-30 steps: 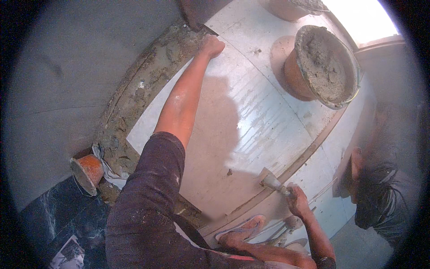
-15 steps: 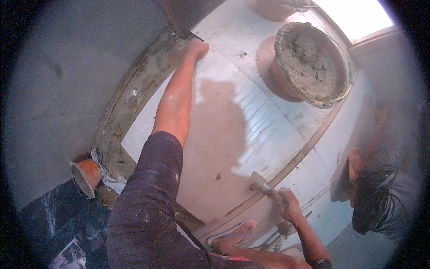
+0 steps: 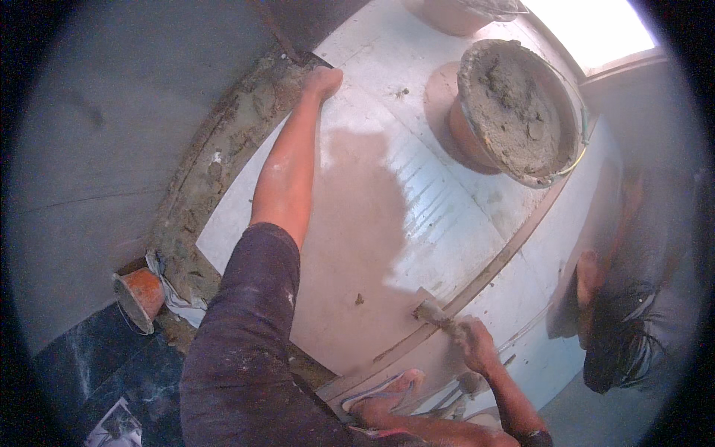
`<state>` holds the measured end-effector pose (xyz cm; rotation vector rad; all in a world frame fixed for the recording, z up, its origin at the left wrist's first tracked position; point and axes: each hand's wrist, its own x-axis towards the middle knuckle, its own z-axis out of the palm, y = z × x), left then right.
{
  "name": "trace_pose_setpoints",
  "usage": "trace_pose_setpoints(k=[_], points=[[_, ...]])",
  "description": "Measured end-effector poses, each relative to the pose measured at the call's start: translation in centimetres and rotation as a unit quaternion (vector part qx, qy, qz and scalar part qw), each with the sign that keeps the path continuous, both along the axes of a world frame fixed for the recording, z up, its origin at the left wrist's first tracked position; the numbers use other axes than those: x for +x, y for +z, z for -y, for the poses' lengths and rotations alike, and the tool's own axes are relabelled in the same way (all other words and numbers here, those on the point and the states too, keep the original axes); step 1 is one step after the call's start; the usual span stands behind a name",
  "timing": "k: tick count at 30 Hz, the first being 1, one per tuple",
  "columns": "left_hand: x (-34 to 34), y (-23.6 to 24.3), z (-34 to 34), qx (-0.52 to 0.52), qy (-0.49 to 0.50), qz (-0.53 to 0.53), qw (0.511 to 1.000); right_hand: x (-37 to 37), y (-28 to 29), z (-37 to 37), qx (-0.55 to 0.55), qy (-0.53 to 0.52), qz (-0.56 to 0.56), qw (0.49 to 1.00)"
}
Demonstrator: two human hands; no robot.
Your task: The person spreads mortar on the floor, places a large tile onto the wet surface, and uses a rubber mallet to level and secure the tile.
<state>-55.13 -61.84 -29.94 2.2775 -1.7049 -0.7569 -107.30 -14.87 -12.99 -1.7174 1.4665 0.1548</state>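
My left arm reaches to the far left corner of a large pale tile [image 3: 350,246], part of it in brown shadow. There my left hand [image 3: 322,82] is curled closed, with its fingertips hidden. A strip of rough wet mortar [image 3: 216,160] borders the tile on the left. At the tile's near right edge, my right hand [image 3: 475,343] grips the handle of a mortar-smeared tool with a blunt head [image 3: 430,311], mallet-like. The head lies low over the narrow gap between tiles; whether it touches is unclear.
A large tub of mortar [image 3: 514,112] stands at the far right, with another bucket [image 3: 465,16] behind it. An orange bucket [image 3: 139,298] lies tipped on the left beside a white sheet. A sandalled foot [image 3: 391,391] is near. Another person [image 3: 625,328] bends at the right.
The view has shifted slightly. My left hand stays at the tile's far corner and my right hand keeps the tool near the gap, with little movement.
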Motion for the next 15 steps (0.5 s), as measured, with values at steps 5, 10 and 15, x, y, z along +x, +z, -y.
trace_pose_setpoints(k=[5, 10, 15], points=[[0.4, 1.2, -1.2, -0.013, 0.023, -0.003, 1.000, 0.1, -0.3, -0.1, 0.040, -0.033, -0.001, 0.999], [-1.7, 1.8, -5.2, -0.214, 0.040, 0.043, 0.975, -0.6, -0.6, -0.6, 0.008, -0.046, -0.013, 0.999], [0.6, 2.3, -8.1, -0.088, 0.060, 0.122, 0.987, -0.4, -0.3, -0.4, 0.022, -0.045, 0.005, 0.999]])
